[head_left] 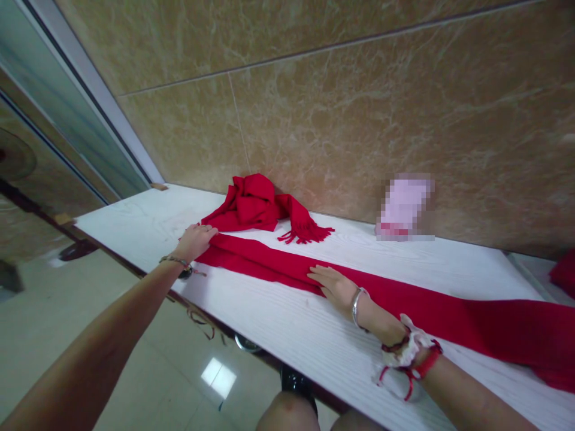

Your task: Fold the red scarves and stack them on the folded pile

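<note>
A long red scarf runs lengthwise along the white table, with a fold along its left part. At its left end, my left hand is closed on the cloth, fingers bent over it and thumb hidden. My right hand lies flat on the scarf's near edge around the middle, fingers stretched out. Just behind the left end, a second red scarf sits in a loose heap, its fringed end spread to the right.
The white table stands against a brown marbled wall. A blurred pink item leans on that wall. More red cloth shows at the far right. A fan stands on the floor at the left.
</note>
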